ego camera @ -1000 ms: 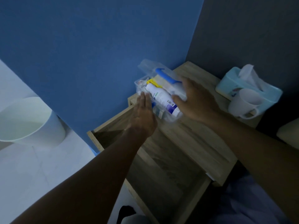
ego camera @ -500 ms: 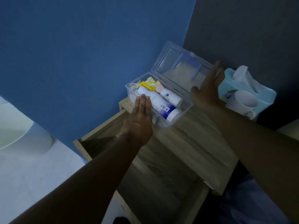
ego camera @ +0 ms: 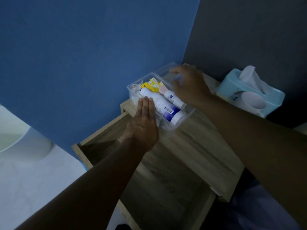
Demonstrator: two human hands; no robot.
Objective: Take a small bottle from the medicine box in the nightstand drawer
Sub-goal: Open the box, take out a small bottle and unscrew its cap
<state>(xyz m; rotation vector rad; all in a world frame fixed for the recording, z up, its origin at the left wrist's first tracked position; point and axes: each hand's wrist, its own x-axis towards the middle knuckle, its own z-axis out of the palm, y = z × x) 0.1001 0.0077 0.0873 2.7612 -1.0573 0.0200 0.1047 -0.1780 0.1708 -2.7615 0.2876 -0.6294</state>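
A clear plastic medicine box [ego camera: 176, 128] stands on the wooden nightstand [ego camera: 199, 146], near its back left corner. Its lid [ego camera: 163, 70] is thrown back behind it. Inside lie a small white bottle [ego camera: 172, 97] with a blue mark, a longer white and purple bottle [ego camera: 163, 107], a yellow packet [ego camera: 152, 84] and some wrapped items. My left hand [ego camera: 143, 123] rests flat against the box's near left side, fingers straight. Blurred, my right hand [ego camera: 189, 85] hovers over the box's far edge and the lid, fingers loosely bent, holding nothing that I can make out.
The nightstand drawer [ego camera: 159, 188] stands pulled out below my arms, dark inside. A light blue tissue box [ego camera: 232, 87] with a white mug [ego camera: 252, 102] in front sits at the right. A white bin [ego camera: 20, 143] stands on the floor at the left.
The box's lid was swung open and now lies back flat. My right hand let go of it, lifted away, then came back down over the box. My left hand stayed put.
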